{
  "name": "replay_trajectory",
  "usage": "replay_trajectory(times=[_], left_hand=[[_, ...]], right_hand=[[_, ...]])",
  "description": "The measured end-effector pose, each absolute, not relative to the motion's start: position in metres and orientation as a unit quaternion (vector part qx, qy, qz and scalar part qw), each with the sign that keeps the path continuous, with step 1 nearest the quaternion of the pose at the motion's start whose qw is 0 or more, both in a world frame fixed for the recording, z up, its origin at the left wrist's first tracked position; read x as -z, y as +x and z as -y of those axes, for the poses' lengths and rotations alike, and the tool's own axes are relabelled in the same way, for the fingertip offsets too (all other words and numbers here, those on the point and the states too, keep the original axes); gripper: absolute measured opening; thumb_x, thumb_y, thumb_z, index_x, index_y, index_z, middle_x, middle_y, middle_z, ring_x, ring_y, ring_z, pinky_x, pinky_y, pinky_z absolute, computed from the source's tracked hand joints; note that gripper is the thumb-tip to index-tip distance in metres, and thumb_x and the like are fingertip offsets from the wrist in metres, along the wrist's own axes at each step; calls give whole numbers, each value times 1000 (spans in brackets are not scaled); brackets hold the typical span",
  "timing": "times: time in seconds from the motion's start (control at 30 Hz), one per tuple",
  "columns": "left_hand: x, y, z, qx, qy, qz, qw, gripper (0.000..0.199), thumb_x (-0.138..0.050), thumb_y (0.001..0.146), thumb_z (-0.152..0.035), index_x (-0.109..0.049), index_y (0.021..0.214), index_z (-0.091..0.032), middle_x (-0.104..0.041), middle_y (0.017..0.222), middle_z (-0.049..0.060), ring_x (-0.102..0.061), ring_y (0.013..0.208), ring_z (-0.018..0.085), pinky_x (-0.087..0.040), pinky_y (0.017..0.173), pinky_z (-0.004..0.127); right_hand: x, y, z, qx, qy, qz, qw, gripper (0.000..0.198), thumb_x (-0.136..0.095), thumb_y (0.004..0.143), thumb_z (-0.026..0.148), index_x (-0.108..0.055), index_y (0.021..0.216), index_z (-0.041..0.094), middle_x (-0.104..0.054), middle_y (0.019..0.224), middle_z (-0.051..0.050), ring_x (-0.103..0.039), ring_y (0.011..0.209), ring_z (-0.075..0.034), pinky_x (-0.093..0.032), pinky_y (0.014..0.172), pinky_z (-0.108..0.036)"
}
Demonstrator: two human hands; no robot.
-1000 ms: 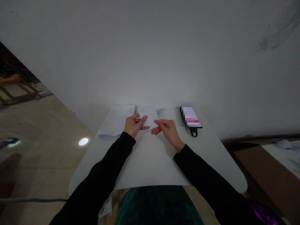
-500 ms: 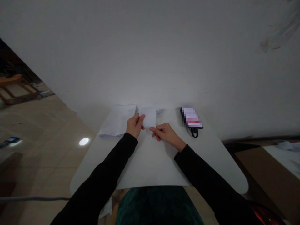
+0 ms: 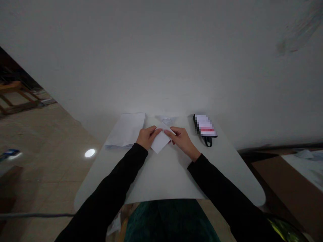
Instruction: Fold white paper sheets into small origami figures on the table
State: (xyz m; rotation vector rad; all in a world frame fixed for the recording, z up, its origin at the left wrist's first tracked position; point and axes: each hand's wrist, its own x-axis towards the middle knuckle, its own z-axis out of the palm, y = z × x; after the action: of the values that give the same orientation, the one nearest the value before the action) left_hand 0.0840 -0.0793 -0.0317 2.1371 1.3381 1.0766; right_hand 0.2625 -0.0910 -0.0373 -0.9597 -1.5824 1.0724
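A small white piece of paper (image 3: pixel 159 142) is held between both hands over the table, turned so that one corner points toward me. My left hand (image 3: pixel 147 136) pinches its left side, thumb on top. On the right side, my right hand (image 3: pixel 180 138) grips it between thumb and fingers. The two thumbs nearly meet near the middle of the sheet. Left of my left hand lies a stack of white paper (image 3: pixel 126 129). Just beyond the held paper is a small folded white paper (image 3: pixel 166 120) near the wall.
The white table (image 3: pixel 166 181) stands against a pale wall (image 3: pixel 161 60). A phone (image 3: pixel 205 126) with a blurred screen and a black strap (image 3: pixel 208 141) lies at the back right. A cardboard box (image 3: pixel 280 181) is on the floor at right, a wooden stool (image 3: pixel 15 89) far left.
The paper has been turned from square-on to corner-toward-me and brought closer. My right hand has moved up and now grips it. The folded paper behind shows more fully.
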Motion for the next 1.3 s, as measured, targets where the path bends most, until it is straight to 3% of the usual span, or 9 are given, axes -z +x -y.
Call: replay_trajectory(times=[0.07,0.3,0.43,0.67,0.77,0.87,1.0,1.13,1.3], left_hand=[[33,82,78,-360,787,-467,181,42,-45,87,-48,-45,58,-18,-35,50,-6,-35,49,9,-26,50,23],[34,78,76,-331,817,-454,132,45,-43,90,-50,-54,60,-18,-39,48,-5,-38,45,9,-27,50,23],[36,76,76,-303,843,-426,128,44,-43,91,-51,-64,70,-18,-53,53,-3,-46,48,10,-32,51,22],[39,76,76,-338,830,-427,115,38,-57,81,-56,-69,75,-20,-61,56,-2,-49,47,10,-34,50,22],[38,82,79,-422,767,-451,173,35,-68,72,-54,-67,74,-19,-63,61,-1,-50,50,9,-36,49,21],[39,92,81,-511,647,-474,309,45,-76,64,-49,-64,93,-17,-67,68,0,-53,50,9,-40,46,20],[44,103,82,-515,541,-469,472,54,-76,62,-51,-62,99,-14,-67,68,1,-44,40,6,-36,33,19],[45,102,80,-558,515,-456,464,42,-76,62,-50,-67,78,-12,-66,68,2,-48,43,7,-39,32,19],[41,92,71,-681,408,-500,346,46,-77,60,-49,-68,86,-11,-57,52,-4,-43,37,4,-37,34,17]], right_hand=[[39,263,88,-444,-390,630,503,41,-64,75,56,-70,75,16,-57,59,1,-45,48,-10,-34,43,-22],[42,264,87,-445,-397,604,528,27,-70,72,45,-76,72,19,-67,64,0,-56,58,-14,-41,55,-27],[40,265,87,-450,-369,610,538,19,-72,72,39,-77,82,23,-72,79,-2,-61,71,-17,-45,67,-29],[35,265,88,-396,-364,622,569,8,-73,73,31,-78,74,25,-63,63,1,-53,62,-13,-37,57,-27],[33,267,88,-386,-387,568,615,8,-73,73,31,-77,75,25,-62,65,1,-51,60,-12,-35,54,-26],[33,269,86,-383,-408,480,676,12,-73,72,33,-77,77,23,-64,69,1,-52,61,-12,-37,53,-26],[34,269,83,-382,-416,384,730,18,-76,67,35,-75,76,19,-70,78,-3,-60,70,-15,-46,64,-29],[34,267,84,-416,-437,373,705,22,-76,67,37,-72,76,17,-69,72,-2,-59,64,-14,-48,58,-28],[34,261,91,-559,-414,469,545,30,-82,56,38,-70,70,14,-67,63,-3,-59,54,-13,-48,48,-25]])
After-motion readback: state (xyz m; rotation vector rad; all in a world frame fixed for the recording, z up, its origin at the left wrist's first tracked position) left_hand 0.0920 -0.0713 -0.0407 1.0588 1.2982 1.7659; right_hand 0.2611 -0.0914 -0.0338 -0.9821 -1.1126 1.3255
